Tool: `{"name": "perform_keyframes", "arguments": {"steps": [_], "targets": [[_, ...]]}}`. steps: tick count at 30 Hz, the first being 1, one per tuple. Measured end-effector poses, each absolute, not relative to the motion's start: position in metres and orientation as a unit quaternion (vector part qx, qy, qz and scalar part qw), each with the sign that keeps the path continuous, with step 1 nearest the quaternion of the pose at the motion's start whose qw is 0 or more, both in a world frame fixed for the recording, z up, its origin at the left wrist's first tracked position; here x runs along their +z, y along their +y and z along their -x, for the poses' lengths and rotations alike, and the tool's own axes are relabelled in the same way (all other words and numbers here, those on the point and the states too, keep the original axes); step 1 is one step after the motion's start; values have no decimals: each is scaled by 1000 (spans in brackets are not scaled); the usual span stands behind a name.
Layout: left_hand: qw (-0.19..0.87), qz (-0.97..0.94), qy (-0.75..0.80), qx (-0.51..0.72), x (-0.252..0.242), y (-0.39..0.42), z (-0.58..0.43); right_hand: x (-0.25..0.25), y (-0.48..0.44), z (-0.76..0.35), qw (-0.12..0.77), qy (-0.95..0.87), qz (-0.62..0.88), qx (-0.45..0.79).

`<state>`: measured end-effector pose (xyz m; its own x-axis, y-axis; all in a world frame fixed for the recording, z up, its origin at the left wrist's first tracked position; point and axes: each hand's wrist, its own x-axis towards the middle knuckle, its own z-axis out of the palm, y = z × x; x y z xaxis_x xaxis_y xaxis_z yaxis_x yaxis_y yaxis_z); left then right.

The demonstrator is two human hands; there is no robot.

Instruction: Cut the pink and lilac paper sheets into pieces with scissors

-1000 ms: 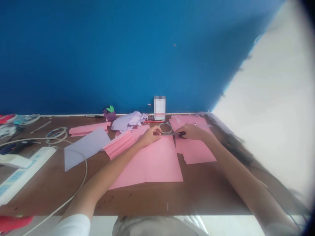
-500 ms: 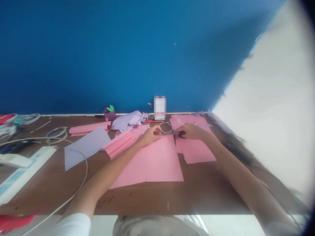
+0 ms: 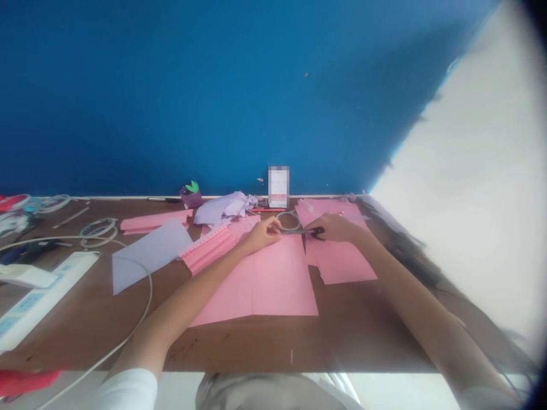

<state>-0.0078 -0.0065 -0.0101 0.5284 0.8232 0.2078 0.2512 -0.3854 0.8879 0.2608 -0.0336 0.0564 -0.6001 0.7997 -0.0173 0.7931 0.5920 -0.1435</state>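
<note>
My right hand [image 3: 333, 229] is wrapped round the dark handles of a pair of scissors [image 3: 294, 232]. The blades point left along the far edge of a large pink sheet of paper [image 3: 273, 285], reaching close to my left fingertips. My left hand [image 3: 264, 234] is closed in a pinch at that same far edge, its fingers bent over the paper. The sheet lies on the table with a faint crease down its middle. Under and beside my right hand are more pink sheets [image 3: 348, 265]. A pleated pink paper [image 3: 209, 247] lies left of my left hand.
A lilac sheet [image 3: 149, 256], crumpled lilac paper [image 3: 222, 208] and a folded pink strip [image 3: 156, 221] lie to the left. A white power strip [image 3: 47, 302] and looping cable [image 3: 147, 302] occupy the left side. A pixelated white upright object [image 3: 278, 187] stands by the blue wall.
Both hands stay almost in place at the paper's far edge. The scissors' blades look slightly tilted compared with before. The view has shifted a little.
</note>
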Motion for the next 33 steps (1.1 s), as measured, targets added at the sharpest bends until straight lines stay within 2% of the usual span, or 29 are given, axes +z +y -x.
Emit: {"name": "perform_keyframes", "arguments": {"steps": [21,33], "targets": [[435,-748,367,343,-12,-4,7,56,-32,-260,38,-889,457,13],[440,-749,360,340,-11,-6,8,55,-33,-265,44,-890,453,30]]}}
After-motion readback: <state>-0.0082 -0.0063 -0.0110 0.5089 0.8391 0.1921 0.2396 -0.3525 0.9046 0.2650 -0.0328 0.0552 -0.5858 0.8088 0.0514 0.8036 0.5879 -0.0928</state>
